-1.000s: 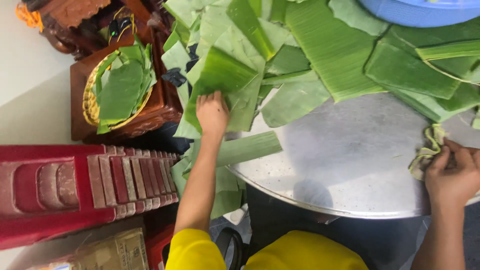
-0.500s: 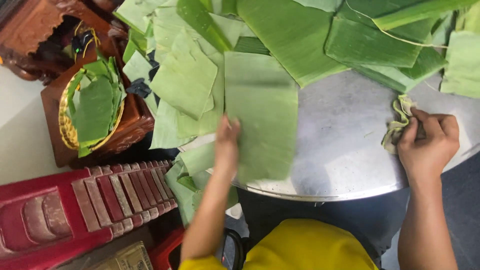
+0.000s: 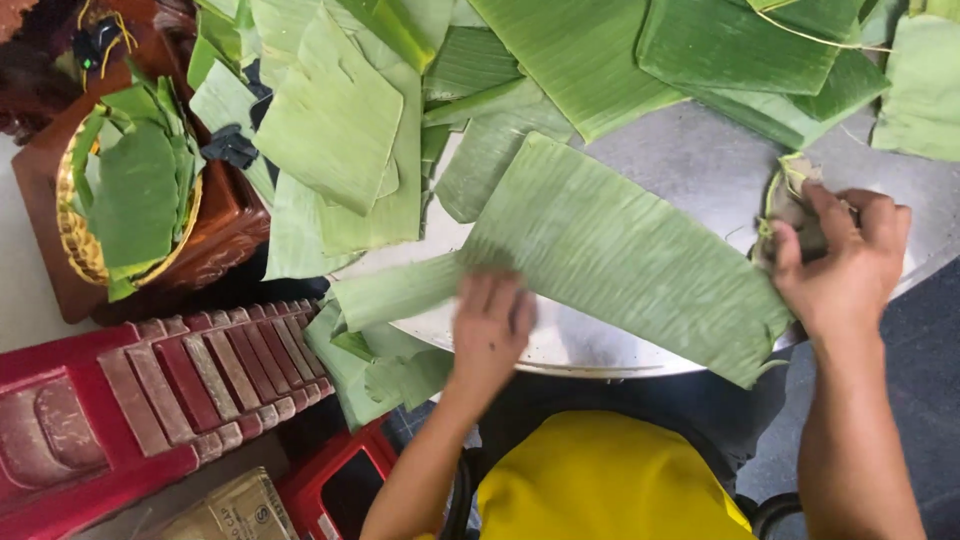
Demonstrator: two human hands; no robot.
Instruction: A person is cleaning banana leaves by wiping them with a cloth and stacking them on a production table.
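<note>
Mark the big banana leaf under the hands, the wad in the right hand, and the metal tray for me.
Banana leaf [image 3: 640, 250], head view: middle of its ribbed face.
Wad [image 3: 790, 205], head view: crumpled top above the right hand [image 3: 850, 265].
Metal tray [image 3: 700, 150], head view: bare grey surface.

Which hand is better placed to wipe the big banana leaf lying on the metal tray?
Probably the right hand: it already grips the crumpled cloth at the edge of the long banana leaf. The left hand lies flat at the leaf's near end, holding it down.
</note>
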